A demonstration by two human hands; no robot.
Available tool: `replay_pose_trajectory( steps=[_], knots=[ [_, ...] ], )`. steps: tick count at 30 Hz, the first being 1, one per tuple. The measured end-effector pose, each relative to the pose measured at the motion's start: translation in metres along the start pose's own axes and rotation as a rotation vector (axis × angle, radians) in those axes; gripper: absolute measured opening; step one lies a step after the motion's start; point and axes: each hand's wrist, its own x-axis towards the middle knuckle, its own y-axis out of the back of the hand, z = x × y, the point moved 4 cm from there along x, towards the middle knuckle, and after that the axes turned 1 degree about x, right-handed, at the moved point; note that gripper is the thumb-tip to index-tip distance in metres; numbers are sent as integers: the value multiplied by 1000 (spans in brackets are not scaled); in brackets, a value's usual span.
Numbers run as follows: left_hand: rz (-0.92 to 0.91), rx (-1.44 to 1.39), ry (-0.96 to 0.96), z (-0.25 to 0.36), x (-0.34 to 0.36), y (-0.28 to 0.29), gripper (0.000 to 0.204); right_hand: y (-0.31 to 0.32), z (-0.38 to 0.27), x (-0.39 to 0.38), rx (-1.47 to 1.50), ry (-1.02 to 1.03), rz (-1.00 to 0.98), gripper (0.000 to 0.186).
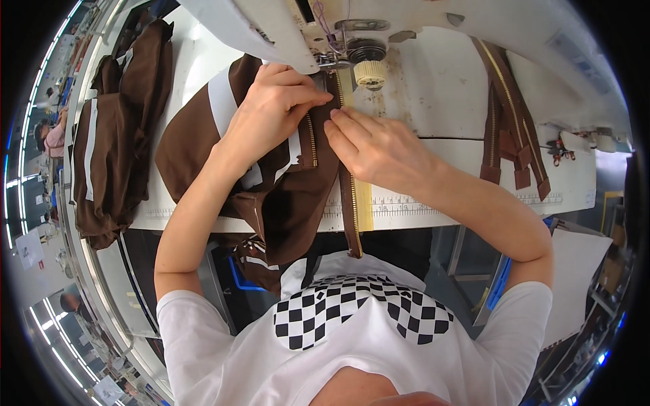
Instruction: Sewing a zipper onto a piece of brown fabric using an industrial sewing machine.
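Observation:
A brown garment piece (193, 145) with white stripes is bunched on the sewing table, its lower part hanging over the front edge. Along its right side runs a long brown zipper (351, 203) with gold-coloured teeth, reaching up toward the sewing machine (250, 20). My left hand (281, 98) lies over the cloth, thumb and forefinger pinched on the brown fabric edge by the zipper. From the other side my right hand (379, 145) has its fingertips together on the zipper tape, just below the left fingertips. The machine's needle area is partly hidden.
More brown fabric with white strips (128, 115) is heaped at the left. Several loose brown zippers (508, 108) lie on the right. A ruler scale (399, 205) runs along the table's front, crossed by a yellow strip (365, 196). A white sheet (579, 271) hangs at far right.

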Motion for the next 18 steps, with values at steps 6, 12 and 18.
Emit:
replay_pose_trajectory(
  steps=[6,12,18],
  knots=[
    [8,-11,-5,1,-1,-1,20,0,0,0,7,-6,10,26],
    [38,74,-99,12,-2,3,33,3,4,-1,67,-59,-32,24],
    [20,107,-81,12,-18,-5,39,-1,7,-4,163,-155,-66,29]
  ],
)
